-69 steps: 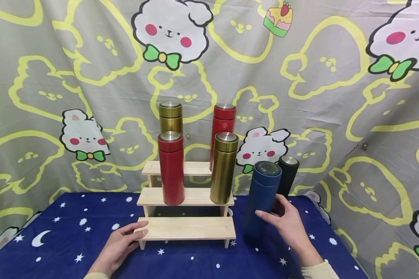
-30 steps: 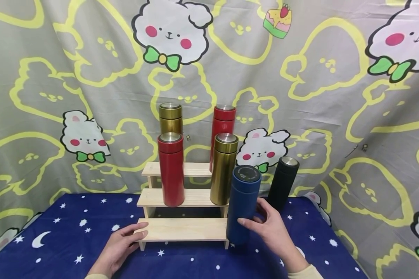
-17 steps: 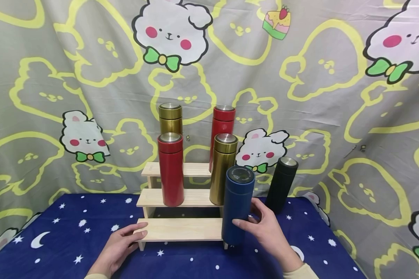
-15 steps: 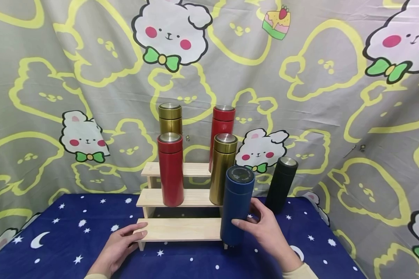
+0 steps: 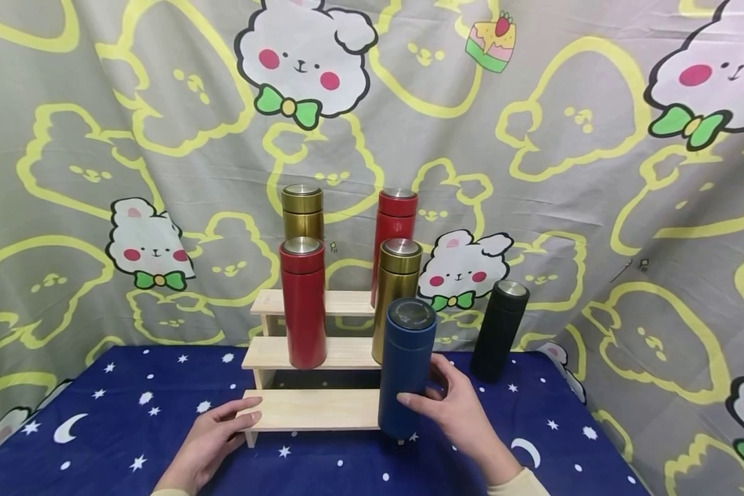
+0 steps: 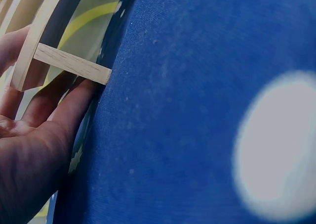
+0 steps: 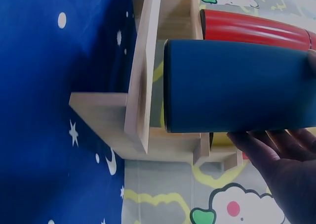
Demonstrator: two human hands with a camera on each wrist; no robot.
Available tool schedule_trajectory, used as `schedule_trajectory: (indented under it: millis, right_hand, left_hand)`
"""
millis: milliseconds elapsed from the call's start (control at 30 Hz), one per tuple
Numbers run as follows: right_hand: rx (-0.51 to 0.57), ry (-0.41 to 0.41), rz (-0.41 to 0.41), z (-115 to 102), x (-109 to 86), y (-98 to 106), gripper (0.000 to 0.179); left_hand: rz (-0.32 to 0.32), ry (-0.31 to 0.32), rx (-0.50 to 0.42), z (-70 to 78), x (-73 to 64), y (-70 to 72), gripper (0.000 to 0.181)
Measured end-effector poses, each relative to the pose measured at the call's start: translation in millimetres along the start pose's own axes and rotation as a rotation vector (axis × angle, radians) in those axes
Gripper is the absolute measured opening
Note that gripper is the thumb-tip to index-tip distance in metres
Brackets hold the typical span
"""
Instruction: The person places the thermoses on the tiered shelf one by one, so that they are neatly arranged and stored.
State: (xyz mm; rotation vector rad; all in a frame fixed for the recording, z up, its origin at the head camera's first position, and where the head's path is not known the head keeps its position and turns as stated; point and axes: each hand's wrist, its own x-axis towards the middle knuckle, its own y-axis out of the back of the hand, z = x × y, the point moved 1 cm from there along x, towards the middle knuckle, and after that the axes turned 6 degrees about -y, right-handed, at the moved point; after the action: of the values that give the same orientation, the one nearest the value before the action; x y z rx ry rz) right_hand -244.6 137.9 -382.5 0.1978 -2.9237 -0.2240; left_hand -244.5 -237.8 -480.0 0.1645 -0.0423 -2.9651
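My right hand [image 5: 461,417] grips a dark blue thermos flask [image 5: 407,372] with a black lid, from its right side. The flask is upright over the right end of the bottom step of a three-tier wooden stand [image 5: 316,410]. In the right wrist view a gap shows between the flask's base [image 7: 170,85] and the bottom board [image 7: 143,61]. My left hand [image 5: 207,437] holds the left end of that step; in the left wrist view the thumb lies on the board and the fingers [image 6: 66,108] are beneath it, by the wooden leg [image 6: 74,63].
On the middle step stand a red flask [image 5: 304,310] and a gold flask [image 5: 387,296], partly behind the blue one. Another gold flask [image 5: 302,207] and a red flask [image 5: 397,213] are on the top step. A black flask [image 5: 500,334] stands on the starry blue cloth [image 5: 124,406] at right.
My right hand has carried the blue flask leftward, from beside the stand to over the bottom step's right end. The black flask is now fully uncovered. My left hand stays in place.
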Motion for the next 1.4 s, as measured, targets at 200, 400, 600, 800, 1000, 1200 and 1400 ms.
schedule_trajectory:
  millis: [200, 400, 600, 800, 1000, 1200, 1400]
  right_hand:
    - [0.019, 0.004, -0.034, -1.6, 2.7, -6.0, 0.060]
    - [0.013, -0.005, -0.044, -5.9, 4.9, -9.5, 0.058]
    - [0.026, 0.010, -0.065, -8.3, 5.2, -14.9, 0.058]
    - [-0.009, 0.014, -0.051, -6.6, 6.3, -18.9, 0.058]
    - [-0.016, 0.018, -0.061, -6.6, 7.7, -21.4, 0.057]
    - [0.002, 0.012, -0.079, -7.6, 9.0, -25.0, 0.060]
    - [0.007, 0.004, -0.093, -7.4, 10.5, -29.0, 0.063]
  left_hand:
    - [0.005, 0.009, -0.003, -0.3, 0.6, 0.0, 0.045]
    - [0.008, 0.005, -0.006, 0.1, -0.6, -0.1, 0.044]
    - [0.007, 0.002, -0.006, 0.3, -1.0, 0.1, 0.044]
    - [0.007, 0.000, -0.004, 0.0, -1.2, 0.5, 0.043]
    - [0.004, -0.001, -0.003, 0.2, -1.0, 0.4, 0.044]
    - [0.003, 0.005, -0.002, -0.1, -0.2, 0.1, 0.044]
    - [0.001, 0.009, -0.006, -0.7, 0.5, 0.7, 0.043]
